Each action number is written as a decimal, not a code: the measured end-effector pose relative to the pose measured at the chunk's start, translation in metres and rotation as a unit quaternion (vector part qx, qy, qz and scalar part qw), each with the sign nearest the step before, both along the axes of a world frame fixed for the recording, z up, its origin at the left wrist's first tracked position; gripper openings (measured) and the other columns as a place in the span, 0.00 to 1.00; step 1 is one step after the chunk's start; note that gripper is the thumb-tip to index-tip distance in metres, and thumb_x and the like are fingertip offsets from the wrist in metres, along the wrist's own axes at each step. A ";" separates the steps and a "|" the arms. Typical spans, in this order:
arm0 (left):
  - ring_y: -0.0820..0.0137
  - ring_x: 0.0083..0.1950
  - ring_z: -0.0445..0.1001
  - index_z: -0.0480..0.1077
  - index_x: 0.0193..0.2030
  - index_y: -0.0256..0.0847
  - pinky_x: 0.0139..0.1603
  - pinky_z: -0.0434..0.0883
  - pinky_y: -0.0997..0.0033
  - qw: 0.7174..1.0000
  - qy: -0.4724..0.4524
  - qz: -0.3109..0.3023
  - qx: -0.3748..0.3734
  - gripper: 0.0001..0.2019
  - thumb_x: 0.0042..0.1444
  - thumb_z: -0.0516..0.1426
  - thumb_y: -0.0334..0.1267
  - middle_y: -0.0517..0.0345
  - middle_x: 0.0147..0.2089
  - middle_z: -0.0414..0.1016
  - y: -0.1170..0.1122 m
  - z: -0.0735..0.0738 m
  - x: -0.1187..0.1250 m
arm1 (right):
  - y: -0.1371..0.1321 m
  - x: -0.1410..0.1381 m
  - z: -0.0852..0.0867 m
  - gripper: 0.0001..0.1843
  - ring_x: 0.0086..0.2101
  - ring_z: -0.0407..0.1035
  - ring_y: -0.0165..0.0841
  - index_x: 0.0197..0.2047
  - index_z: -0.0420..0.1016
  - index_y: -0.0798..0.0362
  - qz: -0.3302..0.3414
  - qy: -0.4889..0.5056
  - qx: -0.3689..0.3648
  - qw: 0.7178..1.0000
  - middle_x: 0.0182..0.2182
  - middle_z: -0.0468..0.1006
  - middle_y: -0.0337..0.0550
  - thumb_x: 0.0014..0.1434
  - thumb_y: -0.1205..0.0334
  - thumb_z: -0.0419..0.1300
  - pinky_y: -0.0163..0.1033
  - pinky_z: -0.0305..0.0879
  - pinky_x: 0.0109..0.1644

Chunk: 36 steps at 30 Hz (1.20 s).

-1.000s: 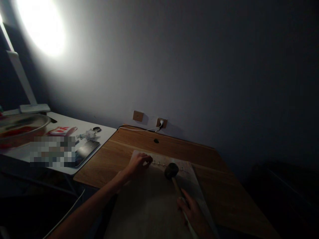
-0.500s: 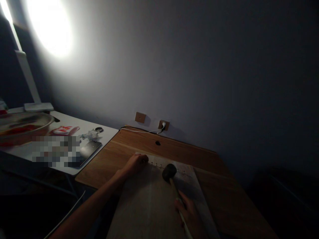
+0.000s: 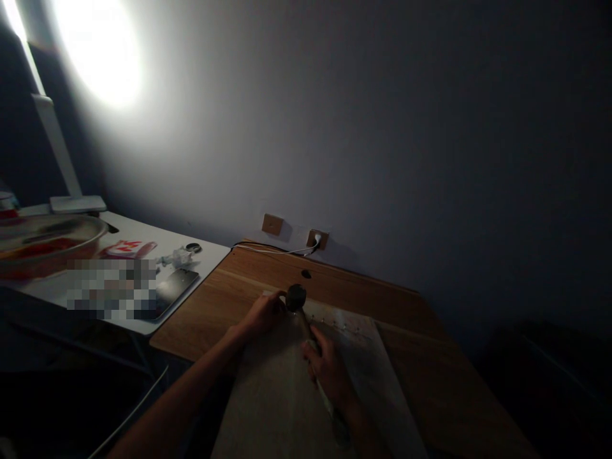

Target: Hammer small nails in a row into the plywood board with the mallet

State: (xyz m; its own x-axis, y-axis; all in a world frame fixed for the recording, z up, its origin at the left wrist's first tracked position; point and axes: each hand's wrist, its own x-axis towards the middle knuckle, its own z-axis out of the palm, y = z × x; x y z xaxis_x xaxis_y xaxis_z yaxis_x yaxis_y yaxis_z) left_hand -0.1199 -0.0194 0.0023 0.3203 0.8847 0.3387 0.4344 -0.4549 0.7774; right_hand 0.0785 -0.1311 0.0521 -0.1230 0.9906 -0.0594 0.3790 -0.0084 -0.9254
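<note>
A pale sheet of material lies on a wooden desk. Along its far edge runs a row of small metal studs. My left hand rests on the sheet's far left corner, fingers curled and pinched around something too small to make out. My right hand is wrapped round the wooden handle of a black-headed mallet. The mallet head hovers right beside my left fingertips, above the sheet's far edge.
A white table adjoins the desk on the left, holding a dark phone, a large shallow bowl, a lamp base and small items. Wall sockets with a white cable sit behind the desk. The room is dim.
The mallet has swung left and farther away, from the middle of the stud row to beside my left fingers. My right hand moved left with it. My left hand stayed put.
</note>
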 end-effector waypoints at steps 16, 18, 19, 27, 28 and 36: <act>0.69 0.37 0.78 0.67 0.57 0.39 0.37 0.69 0.75 1.000 0.008 -0.006 0.014 0.25 0.51 0.57 0.27 0.57 0.38 0.81 0.003 -0.009 -0.002 | -0.032 0.011 -0.005 0.28 0.15 0.60 0.23 0.47 0.73 0.55 -0.053 0.133 -0.097 0.985 0.25 0.70 0.32 0.52 0.41 0.62 0.30 0.56 0.15; 0.70 0.37 0.78 0.67 0.57 0.39 0.38 0.70 0.75 1.000 0.016 -0.005 0.015 0.26 0.49 0.56 0.26 0.57 0.39 0.81 0.004 -0.010 -0.003 | -0.054 0.022 -0.013 0.37 0.19 0.67 0.26 0.53 0.71 0.52 -0.171 0.176 -0.133 0.960 0.31 0.77 0.37 0.47 0.36 0.66 0.31 0.63 0.20; 0.70 0.37 0.78 0.67 0.57 0.39 0.38 0.70 0.75 1.000 0.021 -0.001 0.013 0.26 0.48 0.56 0.26 0.56 0.39 0.81 0.004 -0.010 -0.003 | -0.064 0.027 -0.018 0.42 0.18 0.67 0.27 0.54 0.70 0.51 -0.215 0.190 -0.146 0.947 0.30 0.78 0.37 0.42 0.34 0.68 0.32 0.62 0.19; 0.71 0.35 0.76 0.66 0.57 0.40 0.37 0.70 0.74 0.999 0.032 -0.009 0.012 0.24 0.51 0.55 0.29 0.55 0.41 0.81 0.004 -0.004 -0.004 | -0.089 0.059 -0.032 0.39 0.21 0.70 0.32 0.41 0.75 0.51 -0.277 0.219 -0.158 0.922 0.24 0.78 0.38 0.37 0.26 0.65 0.35 0.66 0.23; 0.72 0.34 0.75 0.66 0.57 0.39 0.36 0.70 0.74 0.999 0.031 -0.011 0.013 0.24 0.50 0.55 0.28 0.55 0.42 0.80 0.004 -0.003 -0.004 | -0.089 0.058 -0.031 0.39 0.24 0.72 0.33 0.40 0.75 0.51 -0.271 0.218 -0.148 0.926 0.26 0.79 0.39 0.38 0.26 0.66 0.36 0.68 0.26; 0.64 0.49 0.74 0.69 0.52 0.40 0.49 0.74 0.63 0.994 0.054 0.045 0.087 0.17 0.55 0.54 0.31 0.49 0.50 0.75 -0.022 0.002 -0.024 | -0.085 0.053 -0.037 0.42 0.41 0.76 0.43 0.50 0.76 0.53 -0.175 0.219 -0.132 0.951 0.41 0.82 0.48 0.38 0.33 0.70 0.41 0.72 0.42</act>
State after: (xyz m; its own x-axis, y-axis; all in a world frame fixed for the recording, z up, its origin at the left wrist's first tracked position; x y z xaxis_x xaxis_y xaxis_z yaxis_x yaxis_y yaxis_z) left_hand -0.1438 -0.0418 0.0046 0.2853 0.8429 0.4561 0.5563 -0.5332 0.6374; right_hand 0.1310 -0.2160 0.0152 0.1419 0.9333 -0.3298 -0.1103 -0.3162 -0.9423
